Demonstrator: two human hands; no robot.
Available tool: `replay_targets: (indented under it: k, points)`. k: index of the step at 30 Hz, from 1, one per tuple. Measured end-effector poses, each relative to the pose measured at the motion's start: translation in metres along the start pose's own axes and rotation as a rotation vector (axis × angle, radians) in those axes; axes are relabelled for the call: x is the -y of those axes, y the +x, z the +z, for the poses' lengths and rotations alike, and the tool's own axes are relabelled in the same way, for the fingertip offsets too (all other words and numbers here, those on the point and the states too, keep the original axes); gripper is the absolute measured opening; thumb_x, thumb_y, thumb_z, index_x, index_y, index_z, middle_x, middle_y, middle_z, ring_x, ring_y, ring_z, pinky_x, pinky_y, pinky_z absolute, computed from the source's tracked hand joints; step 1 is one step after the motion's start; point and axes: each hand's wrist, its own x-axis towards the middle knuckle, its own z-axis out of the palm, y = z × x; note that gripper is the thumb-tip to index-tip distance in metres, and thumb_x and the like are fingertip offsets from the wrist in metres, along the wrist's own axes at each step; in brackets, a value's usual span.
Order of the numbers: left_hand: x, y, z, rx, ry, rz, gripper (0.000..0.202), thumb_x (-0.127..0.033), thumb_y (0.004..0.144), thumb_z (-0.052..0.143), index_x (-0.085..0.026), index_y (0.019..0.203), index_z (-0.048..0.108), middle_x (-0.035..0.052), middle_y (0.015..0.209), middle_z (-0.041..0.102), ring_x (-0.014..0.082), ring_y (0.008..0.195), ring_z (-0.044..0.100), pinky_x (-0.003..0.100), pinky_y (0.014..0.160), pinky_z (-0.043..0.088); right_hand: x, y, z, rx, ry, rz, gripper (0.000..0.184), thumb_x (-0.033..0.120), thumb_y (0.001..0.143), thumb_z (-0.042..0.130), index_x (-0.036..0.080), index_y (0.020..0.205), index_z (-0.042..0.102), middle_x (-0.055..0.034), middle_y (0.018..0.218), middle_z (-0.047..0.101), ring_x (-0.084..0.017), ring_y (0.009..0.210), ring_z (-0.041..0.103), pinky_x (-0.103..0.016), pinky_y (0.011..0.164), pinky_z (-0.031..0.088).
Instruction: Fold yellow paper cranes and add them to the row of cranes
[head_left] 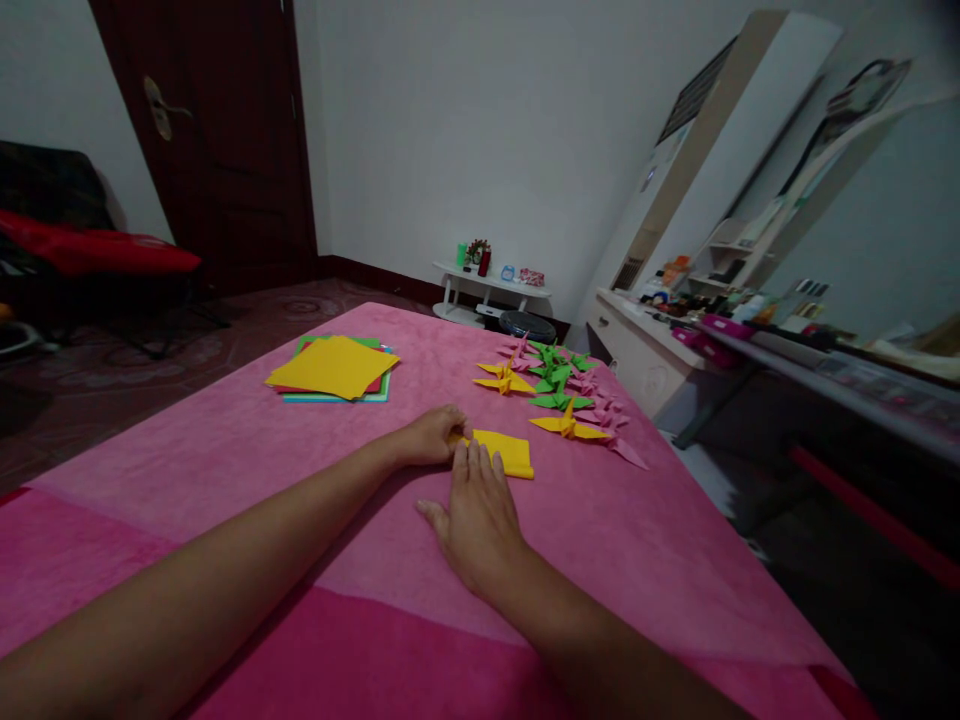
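Observation:
A folded yellow paper (510, 452) lies on the pink table cover (225, 450) in front of me. My left hand (431, 436) is curled at the paper's left edge, fingertips pinching or pressing it. My right hand (478, 510) lies flat with fingers stretched out, fingertips resting on the paper's near edge. Beyond the paper stand several folded paper cranes (559, 395) in yellow, green and pink. A stack of square coloured sheets (334, 368), yellow on top, lies to the far left.
The table's right edge drops off near a desk (645, 330) crowded with small items. A low white shelf (487, 285) stands by the back wall, a dark door (217, 130) at the left, and a chair with red cloth (90, 250).

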Motion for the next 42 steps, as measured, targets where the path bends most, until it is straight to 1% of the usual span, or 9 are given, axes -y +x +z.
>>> replay_targets:
  k: [4, 14, 22, 26, 29, 31, 33, 37, 42]
  points:
    - [0.002, -0.001, -0.002, 0.004, -0.123, -0.036, 0.025, -0.012, 0.060, 0.056, -0.014, 0.085, 0.059, 0.0022, 0.080, 0.057, 0.0132, 0.070, 0.051, 0.021, 0.063, 0.041, 0.000, -0.001, 0.003, 0.005, -0.002, -0.002, 0.079, 0.051, 0.080, 0.048, -0.001, 0.135, 0.028, -0.0237, 0.141, 0.028, -0.034, 0.132, 0.019, -0.050, 0.107, 0.007]
    - [0.001, -0.002, -0.004, -0.002, -0.098, -0.033, 0.023, -0.012, 0.060, 0.059, -0.015, 0.083, 0.060, 0.0025, 0.081, 0.056, 0.0135, 0.071, 0.050, 0.022, 0.065, 0.041, -0.002, -0.006, 0.000, 0.070, 0.013, 0.009, 0.086, 0.058, 0.078, 0.045, -0.003, 0.136, 0.027, -0.0233, 0.142, 0.024, -0.035, 0.134, 0.014, -0.048, 0.108, 0.011]
    - [0.003, 0.000, -0.006, 0.029, 0.019, -0.026, 0.024, -0.018, 0.066, 0.061, -0.015, 0.089, 0.060, 0.0045, 0.086, 0.058, 0.0156, 0.075, 0.053, 0.024, 0.067, 0.042, -0.049, -0.022, -0.020, 0.102, -0.069, 0.059, 0.084, 0.061, 0.079, 0.039, -0.002, 0.135, 0.031, -0.0241, 0.142, 0.023, -0.033, 0.133, 0.017, -0.047, 0.108, 0.016]
    - [-0.026, -0.001, 0.001, -0.008, 0.268, -0.005, 0.018, -0.017, 0.067, 0.060, -0.014, 0.084, 0.064, 0.0111, 0.090, 0.060, 0.0233, 0.087, 0.055, 0.032, 0.077, 0.042, -0.062, -0.026, -0.022, 0.094, -0.119, 0.067, 0.082, 0.057, 0.079, 0.042, -0.003, 0.135, 0.030, -0.0248, 0.142, 0.022, -0.034, 0.133, 0.019, -0.047, 0.107, 0.019]
    - [-0.060, -0.010, 0.019, -0.011, 0.252, 0.142, 0.031, -0.023, 0.078, 0.050, -0.011, 0.104, 0.060, 0.0167, 0.112, 0.057, 0.0256, 0.105, 0.051, 0.033, 0.088, 0.039, -0.062, -0.025, -0.021, 0.073, -0.138, 0.038, 0.073, 0.046, 0.080, 0.046, -0.002, 0.134, 0.032, -0.0241, 0.141, 0.025, -0.034, 0.132, 0.021, -0.048, 0.106, 0.020]
    - [-0.075, -0.018, 0.029, 0.092, 0.183, 0.230, 0.045, -0.030, 0.088, 0.034, -0.010, 0.127, 0.044, 0.0165, 0.130, 0.046, 0.0228, 0.121, 0.041, 0.032, 0.098, 0.032, -0.061, -0.025, -0.020, 0.055, -0.142, 0.005, 0.066, 0.033, 0.080, 0.046, 0.000, 0.135, 0.031, -0.0212, 0.142, 0.026, -0.032, 0.132, 0.022, -0.046, 0.107, 0.020]
    - [-0.080, -0.027, 0.033, 0.161, 0.193, 0.202, 0.057, -0.041, 0.090, 0.024, -0.009, 0.137, 0.026, 0.0164, 0.142, 0.030, 0.0237, 0.131, 0.027, 0.037, 0.105, 0.023, -0.062, -0.025, -0.020, 0.056, -0.151, -0.004, 0.065, 0.026, 0.079, 0.046, 0.001, 0.136, 0.029, -0.0204, 0.142, 0.026, -0.031, 0.133, 0.021, -0.045, 0.108, 0.020]
    - [-0.063, -0.045, 0.020, 0.276, 0.302, 0.136, 0.082, -0.065, 0.081, 0.024, -0.009, 0.140, 0.017, 0.0172, 0.147, 0.014, 0.0269, 0.135, 0.012, 0.039, 0.109, 0.012, -0.062, -0.025, -0.022, 0.109, -0.185, 0.029, 0.069, 0.034, 0.079, 0.047, -0.004, 0.134, 0.031, -0.0243, 0.141, 0.026, -0.032, 0.133, 0.020, -0.046, 0.108, 0.018]
    - [-0.028, -0.067, -0.009, 0.204, 0.437, 0.059, 0.084, -0.067, 0.079, 0.025, -0.011, 0.141, 0.015, 0.0169, 0.147, 0.012, 0.0262, 0.135, 0.013, 0.037, 0.108, 0.012, -0.060, -0.026, -0.024, 0.093, -0.181, 0.042, 0.076, 0.052, 0.082, 0.040, -0.003, 0.133, 0.033, -0.0244, 0.141, 0.025, -0.033, 0.133, 0.020, -0.047, 0.107, 0.018]
